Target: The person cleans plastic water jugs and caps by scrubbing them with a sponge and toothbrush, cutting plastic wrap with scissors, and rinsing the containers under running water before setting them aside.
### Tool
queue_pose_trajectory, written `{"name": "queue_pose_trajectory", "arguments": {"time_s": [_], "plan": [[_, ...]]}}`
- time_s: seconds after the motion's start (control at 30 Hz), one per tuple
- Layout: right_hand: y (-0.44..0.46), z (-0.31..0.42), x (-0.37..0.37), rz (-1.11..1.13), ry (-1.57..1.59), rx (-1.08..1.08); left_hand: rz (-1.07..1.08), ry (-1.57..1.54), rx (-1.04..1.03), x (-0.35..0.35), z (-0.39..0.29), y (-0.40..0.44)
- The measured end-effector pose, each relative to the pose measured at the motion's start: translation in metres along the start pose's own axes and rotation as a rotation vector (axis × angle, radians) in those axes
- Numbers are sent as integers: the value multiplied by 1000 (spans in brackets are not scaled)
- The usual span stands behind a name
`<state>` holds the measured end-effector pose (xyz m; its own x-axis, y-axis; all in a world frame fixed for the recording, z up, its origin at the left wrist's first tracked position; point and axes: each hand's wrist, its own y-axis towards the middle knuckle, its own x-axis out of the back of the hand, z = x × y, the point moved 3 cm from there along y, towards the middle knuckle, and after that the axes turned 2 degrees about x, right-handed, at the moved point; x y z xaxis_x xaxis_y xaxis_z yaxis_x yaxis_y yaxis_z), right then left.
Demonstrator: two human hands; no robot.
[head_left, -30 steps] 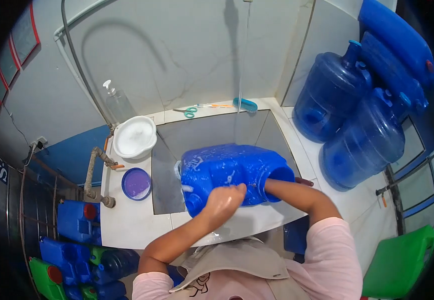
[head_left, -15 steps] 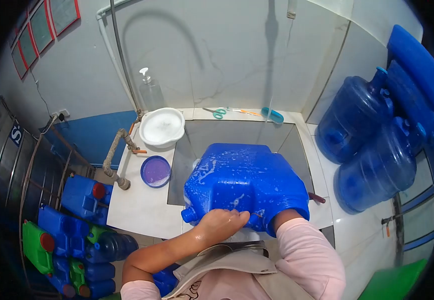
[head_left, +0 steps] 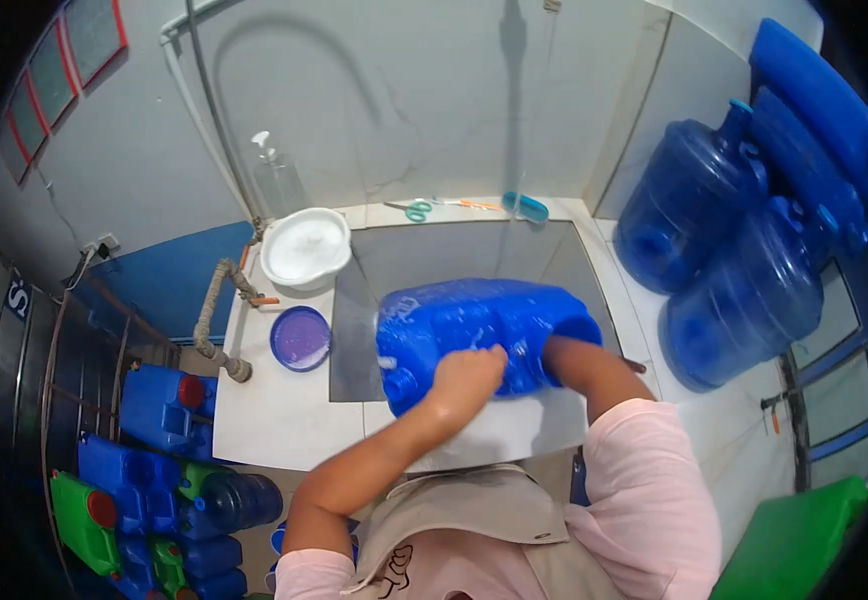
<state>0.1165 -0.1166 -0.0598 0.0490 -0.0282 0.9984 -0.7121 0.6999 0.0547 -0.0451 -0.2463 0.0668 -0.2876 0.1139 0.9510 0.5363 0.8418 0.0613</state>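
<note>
A large blue water jug (head_left: 454, 310), wet with streaks of suds, lies on its side over the grey sink basin (head_left: 359, 365). Its wide round mouth faces right and a small spout (head_left: 401, 385) sticks out at the lower left. My left hand (head_left: 469, 385) is closed around the jug's handle on the side nearest me. My right forearm (head_left: 604, 380) goes into the wide mouth, so the fingers of that hand are hidden inside; what they hold, if anything, does not show.
Left of the basin stand a white bowl of suds (head_left: 306, 248), a purple-lined lid (head_left: 301, 338) and a pump bottle (head_left: 277, 180). Scissors (head_left: 416, 210) and a blue brush (head_left: 525, 208) lie along the back ledge. Large bottles (head_left: 689, 210) stand right; jugs (head_left: 144, 480) are stacked lower left.
The jug has tipped and sits further from my body, with more countertop showing in front. More of my right forearm shows outside the mouth. My left hand stays on the handle.
</note>
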Motion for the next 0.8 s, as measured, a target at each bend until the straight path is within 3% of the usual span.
{"name": "queue_pose_trajectory", "arguments": {"time_s": [0.13,0.2,0.27,0.3,0.33,0.4,0.43,0.5,0.7,0.77,0.8], "plan": [[-23,-16,-28,-215,-264,195,7,84,-46,-29,18,22],[-39,-14,-48,-271,-369,171,-12,149,-90,-35,22,28],[-50,4,-22,104,-311,-71,20,187,-78,-39,25,31],[-59,14,-11,478,-236,-298,-11,215,-81,-43,24,31],[-62,23,4,486,-227,-299,0,210,-82,-49,23,29],[-67,28,18,891,-30,-318,-47,197,-89,-51,23,28],[-67,22,-1,890,-29,-318,-46,198,-89,-52,22,27],[-63,17,-44,469,1468,-752,-83,212,-71,-52,21,23],[-61,-2,-64,448,1096,-494,-185,198,-54,-49,30,6],[-35,25,30,393,589,-120,-207,198,-31,-45,40,5],[-25,25,61,398,584,-102,-214,155,-9,-39,48,11]]}}
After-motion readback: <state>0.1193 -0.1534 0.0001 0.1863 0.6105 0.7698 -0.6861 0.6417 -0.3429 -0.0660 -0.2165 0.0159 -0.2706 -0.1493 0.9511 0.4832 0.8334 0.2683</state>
